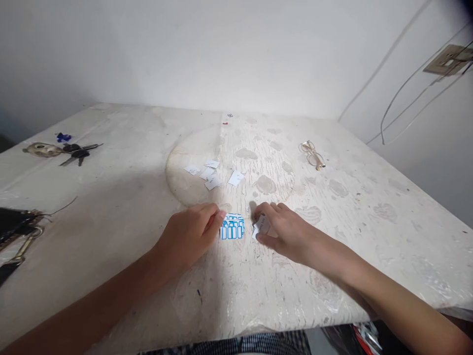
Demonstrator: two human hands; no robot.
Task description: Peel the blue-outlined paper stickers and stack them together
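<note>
Near the front middle of the table, my left hand (195,226) is closed, its thumb and finger pinching the left edge of a small stack of paper cards with blue drawn shapes (232,228). To the right, my right hand (283,229) curls round some white paper slips (262,225) with small writing, gripped between thumb and fingers. A small gap separates the two sets of paper. Beyond my hands, several white paper slips (212,182) lie loosely overlapping, and a single slip (235,177) rests apart on their right. The writing is too small to read.
Keys (78,152) with a fob lie at the far left, and a black bag (15,229) sits at the left edge. Eyeglasses (312,155) rest at the right. Cables hang below a wall outlet (449,60). Plastic sheeting covers the pale table (121,212).
</note>
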